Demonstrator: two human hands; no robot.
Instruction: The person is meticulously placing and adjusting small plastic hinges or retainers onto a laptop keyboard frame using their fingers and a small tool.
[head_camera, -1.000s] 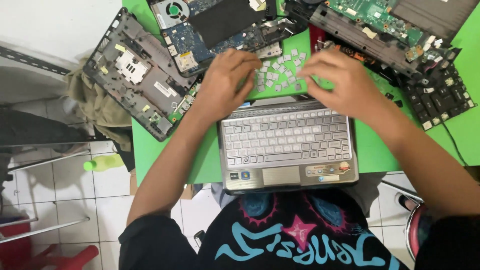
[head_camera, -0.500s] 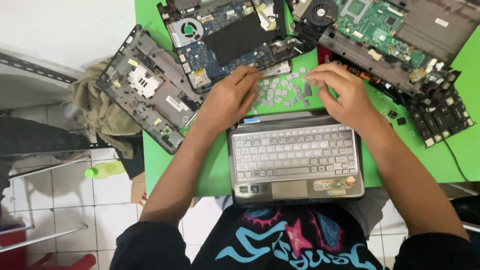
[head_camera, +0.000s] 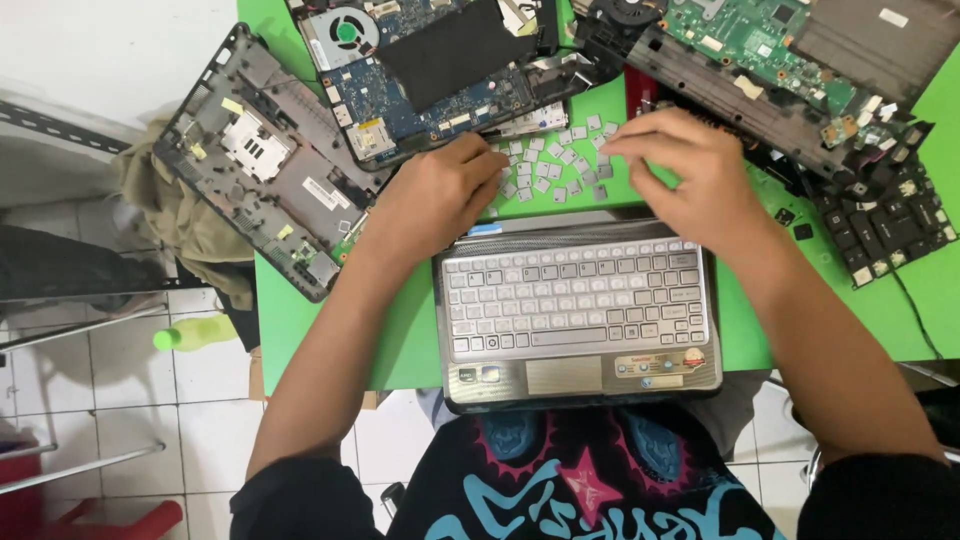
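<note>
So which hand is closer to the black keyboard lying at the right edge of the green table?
The right hand. It hovers over the loose keycaps, just left of the black keyboard; the left hand lies farther left, beyond the keycaps.

Both hands hovered over the loose grey keycaps (head_camera: 560, 160) on the green table (head_camera: 300, 320): left hand (head_camera: 440, 195) curled, right hand (head_camera: 690, 180) spread, just beyond the silver laptop keyboard (head_camera: 575, 295).
</note>
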